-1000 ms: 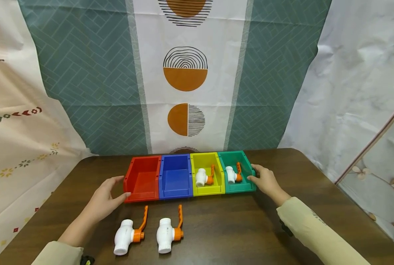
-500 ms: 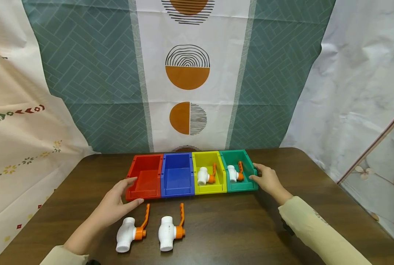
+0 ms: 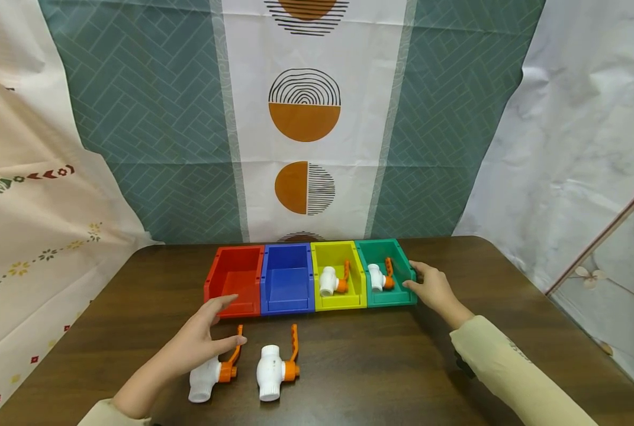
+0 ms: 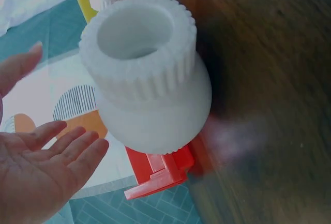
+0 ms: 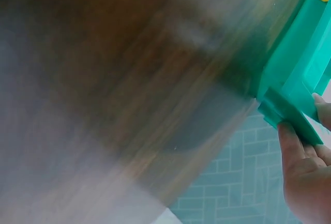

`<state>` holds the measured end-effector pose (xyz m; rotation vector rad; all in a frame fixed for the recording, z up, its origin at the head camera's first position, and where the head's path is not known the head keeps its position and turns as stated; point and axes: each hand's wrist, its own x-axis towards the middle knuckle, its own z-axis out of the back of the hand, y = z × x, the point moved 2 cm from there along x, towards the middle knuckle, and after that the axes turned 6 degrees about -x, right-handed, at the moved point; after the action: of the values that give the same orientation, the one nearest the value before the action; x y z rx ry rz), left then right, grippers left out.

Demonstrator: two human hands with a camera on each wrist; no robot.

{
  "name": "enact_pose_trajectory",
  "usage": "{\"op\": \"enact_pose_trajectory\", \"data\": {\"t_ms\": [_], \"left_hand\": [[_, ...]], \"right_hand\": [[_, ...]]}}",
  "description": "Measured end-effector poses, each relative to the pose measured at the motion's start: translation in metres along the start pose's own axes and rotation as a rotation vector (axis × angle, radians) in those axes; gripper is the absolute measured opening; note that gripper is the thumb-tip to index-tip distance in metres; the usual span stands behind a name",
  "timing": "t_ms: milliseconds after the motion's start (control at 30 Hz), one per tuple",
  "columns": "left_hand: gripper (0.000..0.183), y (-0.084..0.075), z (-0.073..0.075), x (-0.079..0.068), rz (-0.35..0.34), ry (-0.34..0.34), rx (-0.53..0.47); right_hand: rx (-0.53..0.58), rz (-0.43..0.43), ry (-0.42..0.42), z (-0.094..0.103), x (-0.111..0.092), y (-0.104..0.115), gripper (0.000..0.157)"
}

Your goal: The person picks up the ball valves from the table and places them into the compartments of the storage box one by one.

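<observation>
My left hand (image 3: 189, 346) hovers over the left of two white ball valves (image 3: 203, 381) with orange lever handles, fingers spread and thumb apart. It partly hides that valve in the head view. In the left wrist view, the valve's round white body (image 4: 155, 105) stands close to the camera, with nothing between my fingers. The second ball valve (image 3: 270, 373) lies just to the right. At the far end of the bin row, my right hand (image 3: 435, 291) grips the green bin's (image 3: 393, 298) right side wall, thumb and fingers on opposite sides of it.
Red (image 3: 244, 260), blue (image 3: 287, 305) and yellow (image 3: 343, 303) bins join the green one in a row. The yellow and green bins each hold a valve like those in front. A patterned cloth (image 3: 183, 130) hangs behind the brown table (image 3: 359, 361).
My left hand has moved from beside the red bin's left side toward me and right, over the left valve. My right hand keeps its grip on the green bin.
</observation>
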<state>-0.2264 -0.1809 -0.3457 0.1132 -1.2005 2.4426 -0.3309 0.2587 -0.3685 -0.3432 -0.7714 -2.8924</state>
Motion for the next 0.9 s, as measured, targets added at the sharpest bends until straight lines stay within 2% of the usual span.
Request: {"op": "enact_pose_trajectory", "data": {"t_ms": [133, 333, 567, 900], "left_hand": [[0.077, -0.001, -0.005, -0.001, 0.003, 0.056, -0.023], [0.079, -0.004, -0.014, -0.003, -0.029, 0.099, -0.016], [0.079, -0.008, -0.023, -0.003, -0.048, 0.154, 0.009], [0.085, -0.006, -0.031, -0.005, -0.062, 0.218, 0.078]], "right_hand": [[0.003, -0.001, -0.003, 0.0, 0.0, 0.0, 0.053], [0.009, 0.008, -0.006, 0.001, 0.0, 0.001, 0.053], [0.007, -0.004, 0.003, 0.001, 0.0, -0.001, 0.054], [0.007, -0.002, -0.001, 0.001, -0.001, 0.001, 0.053]]}}
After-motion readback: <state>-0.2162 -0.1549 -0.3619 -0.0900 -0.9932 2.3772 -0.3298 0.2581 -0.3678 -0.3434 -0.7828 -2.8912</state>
